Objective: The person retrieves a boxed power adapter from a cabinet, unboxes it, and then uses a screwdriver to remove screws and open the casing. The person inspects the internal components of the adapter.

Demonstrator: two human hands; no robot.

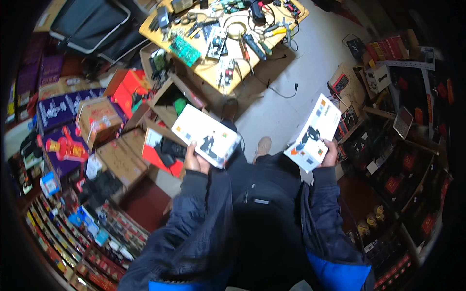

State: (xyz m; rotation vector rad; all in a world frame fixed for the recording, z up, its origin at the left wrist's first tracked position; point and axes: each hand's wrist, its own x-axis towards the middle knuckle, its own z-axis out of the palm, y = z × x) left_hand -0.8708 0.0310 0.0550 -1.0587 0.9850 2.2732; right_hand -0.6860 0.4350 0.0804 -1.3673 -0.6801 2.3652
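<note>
My left hand (196,161) is closed on the near edge of a flat white box (199,127) with a dark picture and small orange and grey squares on it. In my right hand (330,154) is a similar flat white box (324,115), tilted and held by its right edge. A pale flap or sheet hangs from the lower end of that second box. The two boxes are apart, one on each side above my legs. What is inside them is hidden.
Ahead stands a wooden table (209,73) strewn with a green circuit board (185,50), pliers, tape and wires. Cardboard boxes (124,156) crowd the left, beside a folding chair (92,24). Shelves with boxes and a red multimeter (341,83) line the right. A cable lies on the floor.
</note>
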